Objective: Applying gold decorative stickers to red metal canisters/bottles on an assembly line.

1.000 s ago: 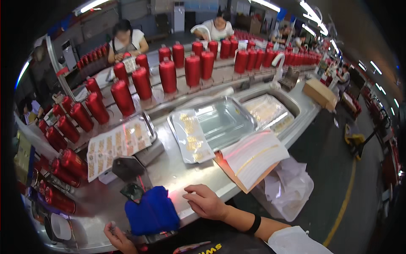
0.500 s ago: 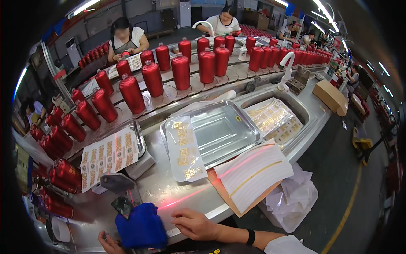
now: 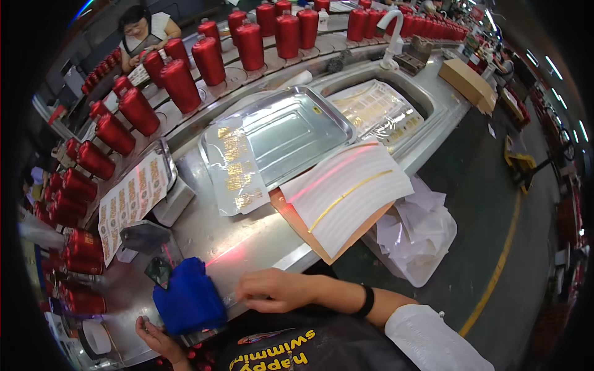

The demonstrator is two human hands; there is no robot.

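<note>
At the table's near edge, my left hand (image 3: 157,341) is beside a blue cloth (image 3: 190,298). Its fingers are loosely bent and somewhat apart, with no held thing visible. On the cloth's other side my right hand (image 3: 270,290) hovers near the edge, empty, its fingers loosely curled and a little blurred. A small dark glossy piece (image 3: 159,272) touches the cloth's far corner. Behind it stands a grey angled block (image 3: 143,237) with a red light line nearby. A sheet of gold-printed stickers (image 3: 134,196) leans on a small metal tray at the left.
A metal tray (image 3: 278,172) carries a clear gold-lettered sheet (image 3: 232,167). White sheets (image 3: 346,191) overhang the front edge above a bin of crumpled paper (image 3: 421,235). More sheets lie in the sink (image 3: 427,133). Red bottles (image 3: 179,86) line the conveyor; a co-worker (image 3: 145,37) sits beyond.
The view has tilted down and rightward, so the table things sit higher and more of my apron shows. Both hands stay beside the blue cloth.
</note>
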